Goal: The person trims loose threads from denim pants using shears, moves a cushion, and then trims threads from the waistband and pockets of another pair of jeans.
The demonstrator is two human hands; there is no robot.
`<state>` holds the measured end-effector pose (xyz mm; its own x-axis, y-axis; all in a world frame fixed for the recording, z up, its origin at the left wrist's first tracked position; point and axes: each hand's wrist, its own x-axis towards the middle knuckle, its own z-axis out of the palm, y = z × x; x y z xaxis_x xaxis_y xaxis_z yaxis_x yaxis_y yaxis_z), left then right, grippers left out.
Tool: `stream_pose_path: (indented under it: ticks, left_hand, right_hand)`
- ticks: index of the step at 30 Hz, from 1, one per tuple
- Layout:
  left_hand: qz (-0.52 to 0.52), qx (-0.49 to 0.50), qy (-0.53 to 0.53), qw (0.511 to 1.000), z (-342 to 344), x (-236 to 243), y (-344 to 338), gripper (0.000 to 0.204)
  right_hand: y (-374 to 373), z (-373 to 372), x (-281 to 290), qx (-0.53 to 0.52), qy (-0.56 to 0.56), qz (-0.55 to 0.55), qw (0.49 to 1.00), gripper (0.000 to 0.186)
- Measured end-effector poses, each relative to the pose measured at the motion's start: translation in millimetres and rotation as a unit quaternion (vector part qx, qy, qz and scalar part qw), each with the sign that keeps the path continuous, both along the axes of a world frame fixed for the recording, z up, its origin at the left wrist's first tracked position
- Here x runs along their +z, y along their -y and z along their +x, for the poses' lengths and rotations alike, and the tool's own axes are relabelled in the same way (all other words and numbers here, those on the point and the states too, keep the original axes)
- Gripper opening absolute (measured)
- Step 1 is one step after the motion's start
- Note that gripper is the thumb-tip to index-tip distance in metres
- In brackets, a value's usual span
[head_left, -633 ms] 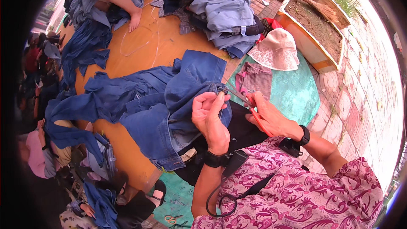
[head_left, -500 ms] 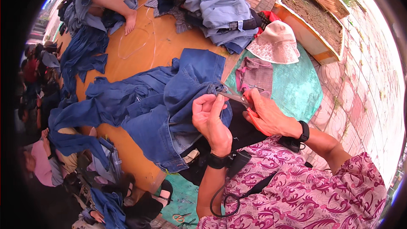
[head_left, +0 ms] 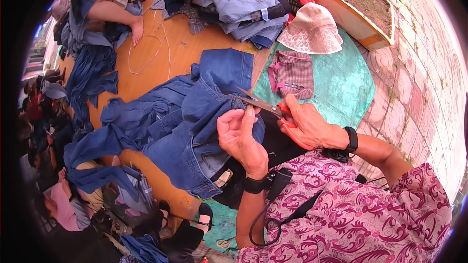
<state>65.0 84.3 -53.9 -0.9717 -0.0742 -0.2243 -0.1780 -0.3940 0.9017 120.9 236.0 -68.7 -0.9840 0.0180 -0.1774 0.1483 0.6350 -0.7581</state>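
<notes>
My left hand (head_left: 243, 143) is closed on the edge of a dark blue denim garment (head_left: 173, 148), its thumb and fingers pinching the cloth. My right hand (head_left: 312, 126) grips orange-handled scissors (head_left: 269, 108), their metal blades reaching left over the denim just above my left thumb. Whether cloth lies between the blades is too small to tell. The garment spreads leftward over an orange board (head_left: 151, 48) and onto black fabric (head_left: 280, 143) at my lap. A pink checked cloth item (head_left: 292, 70) lies beyond my right hand, on a green mat (head_left: 348, 85).
A pale bucket hat (head_left: 312, 29) and piled denim (head_left: 236, 2) lie at the back beside a soil-filled planter (head_left: 351, 14). A co-worker's bare foot (head_left: 136, 31) is on the board. Other people (head_left: 63, 199) sit at the left among clothes. Paving (head_left: 414, 68) runs along the right.
The view has shifted, with the surroundings rising at the right. The scissors' blades now reach farther left over the denim above my left thumb; my left hand keeps its pinch.
</notes>
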Motion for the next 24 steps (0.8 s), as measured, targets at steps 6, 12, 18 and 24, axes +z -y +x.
stream_pose_path:
  ticks: [6,12,18,24]
  left_hand:
    - [-0.029,-0.014,-0.015,0.999,0,0,2,0.014]
    - [-0.035,-0.013,-0.009,0.999,2,-1,1,0.014]
    - [-0.035,-0.012,-0.005,0.999,1,-1,-2,0.015]
    - [-0.030,0.010,0.003,0.999,1,-1,12,0.017]
  right_hand:
    - [1,1,-9,-0.004,-0.019,-0.004,1.000,0.036]
    - [-3,1,-14,-0.007,-0.022,-0.026,0.999,0.031]
    - [-14,-1,-25,-0.124,-0.059,-0.132,0.982,0.030]
    - [7,-39,1,-0.173,-0.049,-0.404,0.897,0.032]
